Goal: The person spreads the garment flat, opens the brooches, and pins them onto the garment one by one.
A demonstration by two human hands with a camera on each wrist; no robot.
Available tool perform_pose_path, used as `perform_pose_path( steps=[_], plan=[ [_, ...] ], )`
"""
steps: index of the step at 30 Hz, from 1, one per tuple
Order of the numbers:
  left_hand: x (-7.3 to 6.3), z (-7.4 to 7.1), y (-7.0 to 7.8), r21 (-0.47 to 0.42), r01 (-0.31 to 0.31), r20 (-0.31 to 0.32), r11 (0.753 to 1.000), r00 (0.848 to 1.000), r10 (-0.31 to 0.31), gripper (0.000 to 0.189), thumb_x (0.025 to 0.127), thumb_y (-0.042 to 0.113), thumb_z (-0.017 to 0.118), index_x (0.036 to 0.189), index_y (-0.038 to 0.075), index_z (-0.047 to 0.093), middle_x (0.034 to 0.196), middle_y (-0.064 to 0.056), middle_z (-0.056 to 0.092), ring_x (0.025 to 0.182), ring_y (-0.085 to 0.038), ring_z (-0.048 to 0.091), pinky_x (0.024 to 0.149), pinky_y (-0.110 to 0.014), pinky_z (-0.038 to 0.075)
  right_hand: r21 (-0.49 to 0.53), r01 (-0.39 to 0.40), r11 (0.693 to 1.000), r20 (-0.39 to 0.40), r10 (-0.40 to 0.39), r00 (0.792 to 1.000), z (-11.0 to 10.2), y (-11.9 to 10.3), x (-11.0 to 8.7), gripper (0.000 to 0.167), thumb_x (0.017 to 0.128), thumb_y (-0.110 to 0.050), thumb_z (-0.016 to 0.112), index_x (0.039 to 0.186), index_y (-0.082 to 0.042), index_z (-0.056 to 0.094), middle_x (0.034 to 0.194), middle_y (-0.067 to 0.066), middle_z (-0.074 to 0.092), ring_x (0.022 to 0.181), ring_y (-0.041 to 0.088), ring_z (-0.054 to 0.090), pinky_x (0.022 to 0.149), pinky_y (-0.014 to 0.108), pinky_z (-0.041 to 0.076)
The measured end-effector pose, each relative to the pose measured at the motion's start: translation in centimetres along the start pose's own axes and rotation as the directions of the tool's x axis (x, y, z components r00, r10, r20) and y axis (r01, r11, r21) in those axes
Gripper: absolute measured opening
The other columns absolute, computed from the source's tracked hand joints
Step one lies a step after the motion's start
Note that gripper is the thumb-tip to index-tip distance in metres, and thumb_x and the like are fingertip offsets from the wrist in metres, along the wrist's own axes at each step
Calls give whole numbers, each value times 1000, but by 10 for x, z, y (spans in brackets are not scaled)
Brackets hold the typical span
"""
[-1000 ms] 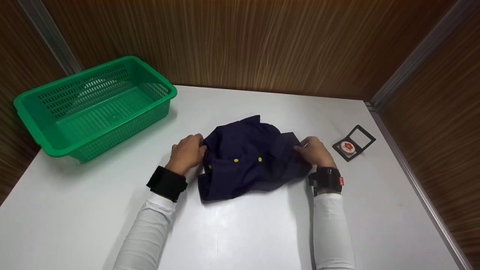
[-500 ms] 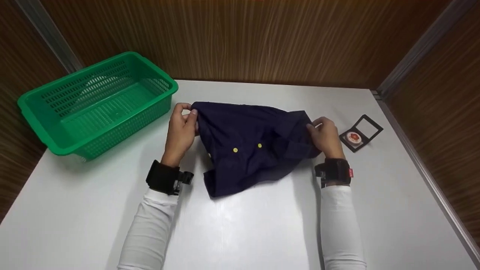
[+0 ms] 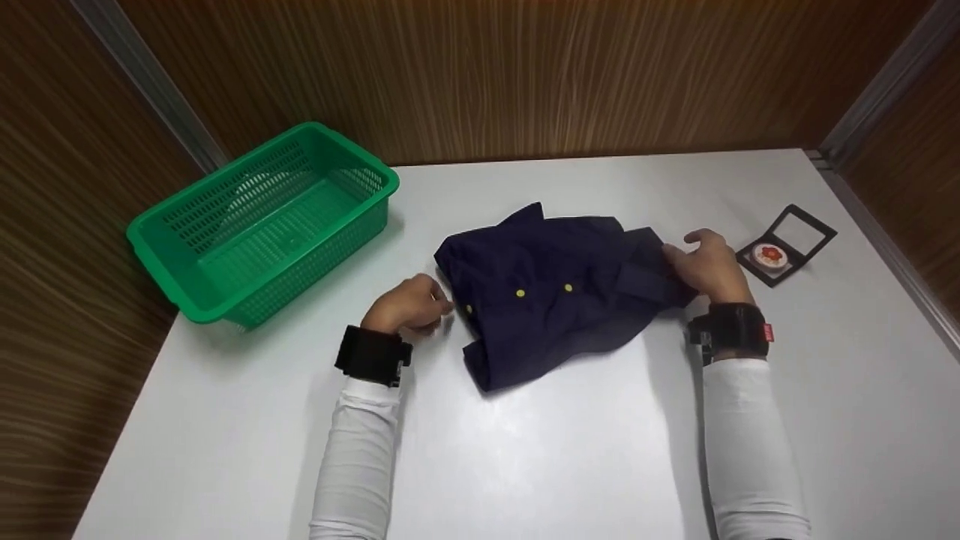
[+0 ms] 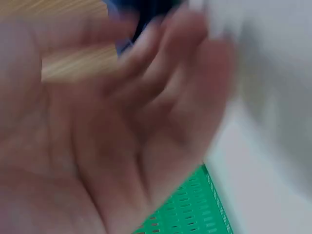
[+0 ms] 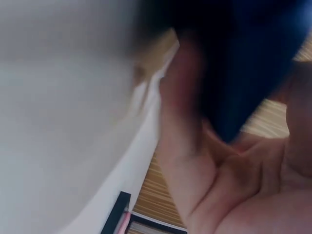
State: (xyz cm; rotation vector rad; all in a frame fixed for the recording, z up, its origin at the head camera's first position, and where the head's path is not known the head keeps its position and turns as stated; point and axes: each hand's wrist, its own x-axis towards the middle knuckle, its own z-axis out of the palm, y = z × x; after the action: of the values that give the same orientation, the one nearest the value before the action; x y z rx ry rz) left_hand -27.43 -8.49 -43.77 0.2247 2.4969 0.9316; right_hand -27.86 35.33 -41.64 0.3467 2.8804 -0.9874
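Observation:
A crumpled navy button-up shirt point(image 3: 547, 330) with yellow buttons lies on the white table, its far edge poking up in a point. My right hand point(image 3: 709, 266) pinches its right edge; in the right wrist view the dark cloth point(image 5: 243, 73) runs between thumb and fingers. Just off the shirt's left edge is my left hand point(image 3: 409, 306), its fingers loosely bent. The left wrist view shows that palm point(image 4: 112, 141) facing the camera and holding nothing, with the fingertips blurred.
A green plastic basket point(image 3: 300, 262) stands at the back left, nothing seen inside. Right of the right hand lies an open black compact point(image 3: 799, 262) with a round red-flower disc. Wood-grain panels point(image 3: 510, 82) wall the table's back and sides.
The left hand gripped the shirt's far left corner and lifted it up and away, then let go and came back. The shirt's left side has dropped. The right hand keeps its hold.

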Motion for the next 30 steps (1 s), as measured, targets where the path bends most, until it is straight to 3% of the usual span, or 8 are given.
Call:
perform_pose_path(
  steps=[3, 7, 12, 16, 20, 23, 25, 30],
  plan=[
    [0, 6, 4, -19, -24, 143, 1000, 989, 26, 28, 96, 30, 66, 94, 3, 73, 78, -3, 70, 63, -12, 63, 61, -25, 51, -33, -16, 999, 72, 18, 997, -7, 0, -2, 78, 104, -48, 50, 150, 13, 35, 151, 43, 40, 136, 55, 46, 112, 65, 38],
    [1, 13, 7, -129, -25, 183, 991, 982, 49, 22, 92, 25, 68, 96, 3, 68, 84, -5, 71, 65, -12, 64, 62, -24, 53, -75, 2, 997, 116, 7, 993, -2, -3, 0, 74, 105, -43, 51, 147, 16, 38, 150, 43, 41, 137, 55, 46, 114, 65, 37],
    [9, 21, 16, -272, -85, 44, 959, 994, 100, 15, 96, 9, 58, 109, 3, 58, 91, -6, 64, 73, -15, 64, 64, -24, 52, -88, 51, 995, 103, -41, 994, 6, -8, 3, 59, 106, -31, 53, 140, 16, 48, 142, 41, 51, 125, 51, 55, 107, 62, 43],
    [11, 19, 21, -402, -198, -134, 894, 979, 156, 21, 100, 3, 50, 120, 2, 53, 101, -5, 55, 82, -18, 62, 69, -26, 52, -50, 58, 997, 25, -57, 998, 5, -11, 4, 52, 104, -25, 54, 140, 12, 50, 135, 38, 57, 117, 47, 59, 102, 60, 46],
    [8, 9, 23, -508, -286, -298, 812, 943, 145, 24, 102, 2, 48, 126, 2, 51, 96, -3, 57, 79, -14, 63, 70, -25, 54, -36, 67, 997, -43, -69, 997, 0, -11, 2, 53, 102, -23, 56, 142, 11, 47, 135, 39, 57, 122, 48, 57, 107, 62, 43],
    [2, -1, 24, -527, -328, -375, 784, 918, 132, 30, 104, 7, 50, 133, 2, 52, 92, -1, 62, 76, -9, 66, 69, -25, 57, -38, 64, 997, -56, -66, 996, -4, -9, 1, 54, 102, -23, 57, 143, 12, 46, 139, 40, 55, 127, 49, 56, 110, 61, 42],
    [-3, -6, 24, -485, -361, -431, 796, 891, 142, 33, 104, 10, 53, 137, 2, 53, 86, 1, 61, 71, -6, 64, 67, -23, 55, -36, 55, 998, -59, -57, 997, -6, -8, -1, 55, 102, -22, 57, 143, 12, 46, 143, 39, 52, 131, 49, 54, 112, 61, 41],
    [-12, -15, 24, -262, -414, -578, 872, 791, 202, 31, 101, 15, 63, 130, 3, 63, 72, 3, 45, 60, -9, 46, 61, -22, 39, -34, 35, 999, -66, -37, 997, -8, -1, -4, 57, 101, -23, 57, 144, 13, 44, 148, 40, 47, 138, 51, 49, 117, 60, 37]
  ],
)
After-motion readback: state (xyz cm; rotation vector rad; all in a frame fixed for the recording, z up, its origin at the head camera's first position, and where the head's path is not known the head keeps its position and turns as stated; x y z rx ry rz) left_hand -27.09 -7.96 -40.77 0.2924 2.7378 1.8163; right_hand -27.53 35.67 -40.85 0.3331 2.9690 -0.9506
